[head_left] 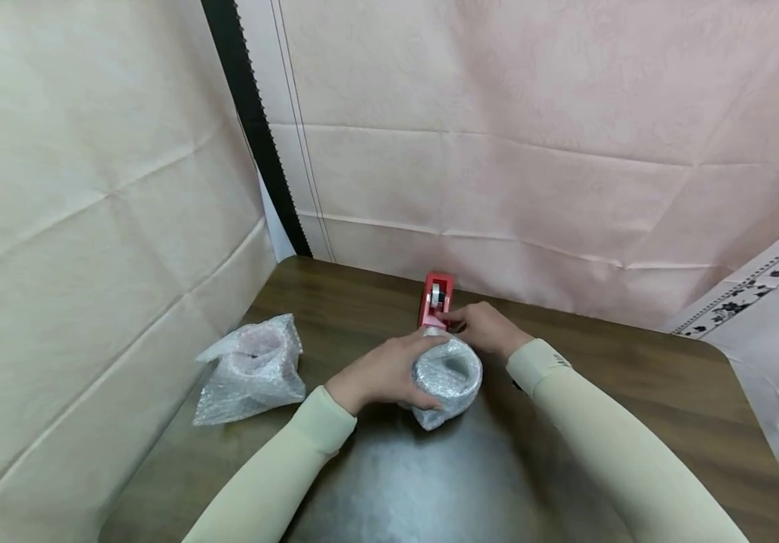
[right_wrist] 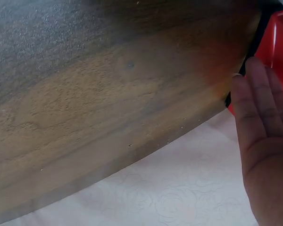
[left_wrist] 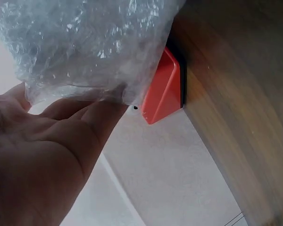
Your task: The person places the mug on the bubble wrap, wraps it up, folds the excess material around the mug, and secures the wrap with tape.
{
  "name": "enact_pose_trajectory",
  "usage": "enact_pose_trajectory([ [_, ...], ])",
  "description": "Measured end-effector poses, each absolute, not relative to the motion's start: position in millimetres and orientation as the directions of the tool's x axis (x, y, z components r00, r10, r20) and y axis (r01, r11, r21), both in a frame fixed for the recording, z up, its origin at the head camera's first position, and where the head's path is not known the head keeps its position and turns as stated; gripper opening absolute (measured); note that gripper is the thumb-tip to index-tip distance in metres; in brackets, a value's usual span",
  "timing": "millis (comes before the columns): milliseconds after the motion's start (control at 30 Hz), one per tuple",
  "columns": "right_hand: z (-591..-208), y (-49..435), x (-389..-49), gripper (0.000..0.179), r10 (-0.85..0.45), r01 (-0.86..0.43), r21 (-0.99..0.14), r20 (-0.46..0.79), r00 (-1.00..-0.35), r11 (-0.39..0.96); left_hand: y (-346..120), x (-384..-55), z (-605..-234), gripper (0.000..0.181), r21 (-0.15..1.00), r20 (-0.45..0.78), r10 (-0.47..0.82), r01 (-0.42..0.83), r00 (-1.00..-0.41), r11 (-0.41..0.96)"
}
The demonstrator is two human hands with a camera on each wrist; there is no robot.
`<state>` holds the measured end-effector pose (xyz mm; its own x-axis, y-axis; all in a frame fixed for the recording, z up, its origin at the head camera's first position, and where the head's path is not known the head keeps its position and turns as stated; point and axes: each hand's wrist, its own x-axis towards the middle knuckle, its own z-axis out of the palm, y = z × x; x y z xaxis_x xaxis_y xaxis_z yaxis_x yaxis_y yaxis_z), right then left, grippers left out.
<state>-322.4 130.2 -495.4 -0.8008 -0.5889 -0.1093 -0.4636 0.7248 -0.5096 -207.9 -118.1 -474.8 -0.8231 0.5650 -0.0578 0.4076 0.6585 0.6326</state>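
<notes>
My left hand (head_left: 389,371) curves round a bubble-wrapped round object (head_left: 448,371), fingers on its far side and thumb on its near side. The wrap hides what is inside, though a round hollow shows on top. In the left wrist view, the bubble wrap (left_wrist: 85,52) lies against the fingers. Just beyond stands a red tape dispenser (head_left: 437,296) with a roll of tape in it. My right hand (head_left: 487,329) reaches to the near end of this dispenser. In the right wrist view, straight fingers (right_wrist: 259,101) lie along its red side; the thumb is hidden there.
A second bubble-wrapped bundle (head_left: 253,369) lies on the left of the dark wooden table (head_left: 606,377). Pale cloth hangs behind the table (head_left: 532,188) and along its left side (head_left: 90,249). The dispenser stands close to the table's back edge.
</notes>
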Motion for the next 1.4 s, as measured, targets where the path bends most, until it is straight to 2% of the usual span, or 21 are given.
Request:
enact_pose_trajectory([
  [167, -491.9, 125.0, -319.6, 0.055, -0.566, -0.417, -0.535, -0.146, -0.811, 0.735, -124.2, -203.0, -473.5, 0.105, 0.624, -0.032, 0.578, 0.435, -0.815, 0.648],
  [467, -491.3, 123.7, -315.5, 0.057, -0.557, -0.412, -0.526, -0.146, -0.818, 0.744, -135.2, -193.5, -473.2, 0.107, 0.621, -0.039, 0.601, 0.452, -0.798, 0.641],
  [733, -486.8, 120.3, -314.0, 0.056, -0.511, -0.357, -0.511, -0.197, -0.837, 0.782, -139.7, -174.4, -467.4, 0.106, 0.630, -0.091, 0.636, 0.450, -0.767, 0.633],
  [1133, -484.4, 120.5, -318.0, 0.057, -0.495, -0.346, -0.481, -0.224, -0.840, 0.805, -146.0, -154.0, -464.2, 0.105, 0.634, -0.119, 0.643, 0.441, -0.756, 0.636],
  [1400, -487.1, 120.2, -317.6, 0.059, -0.480, -0.339, -0.469, -0.221, -0.849, 0.816, -144.7, -137.7, -462.3, 0.107, 0.593, -0.147, 0.630, 0.442, -0.762, 0.673],
])
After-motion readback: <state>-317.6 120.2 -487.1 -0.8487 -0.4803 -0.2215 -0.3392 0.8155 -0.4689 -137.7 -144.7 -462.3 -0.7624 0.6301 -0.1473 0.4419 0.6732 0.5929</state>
